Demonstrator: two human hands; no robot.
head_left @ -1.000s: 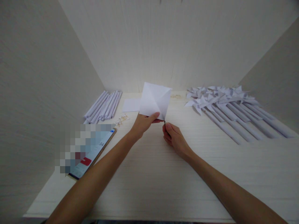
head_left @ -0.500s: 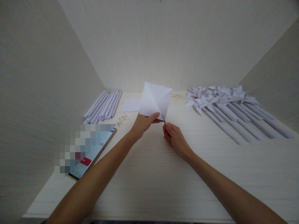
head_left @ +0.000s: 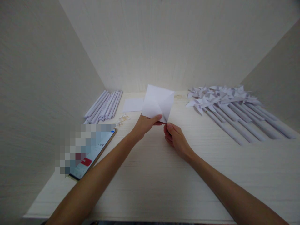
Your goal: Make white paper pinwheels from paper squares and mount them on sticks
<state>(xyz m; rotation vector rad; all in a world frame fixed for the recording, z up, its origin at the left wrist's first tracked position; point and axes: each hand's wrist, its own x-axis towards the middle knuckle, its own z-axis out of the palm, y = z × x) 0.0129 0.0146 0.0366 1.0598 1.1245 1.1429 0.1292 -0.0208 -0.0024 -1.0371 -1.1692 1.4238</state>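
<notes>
The sheet (head_left: 157,103) was thin white paper, matt and smooth, creased along its diagonals. The rolls (head_left: 104,106) and pinwheels (head_left: 225,101) looked like the same matt paper. The table (head_left: 150,175) showed a pale wood grain with a dull finish, as did the walls (head_left: 164,43). The phone (head_left: 92,153) had a glossy screen.

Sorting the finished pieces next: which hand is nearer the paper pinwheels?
Right hand: the paper pinwheels lie farther right. Left hand sits beyond it, holding the creased paper square.
</notes>
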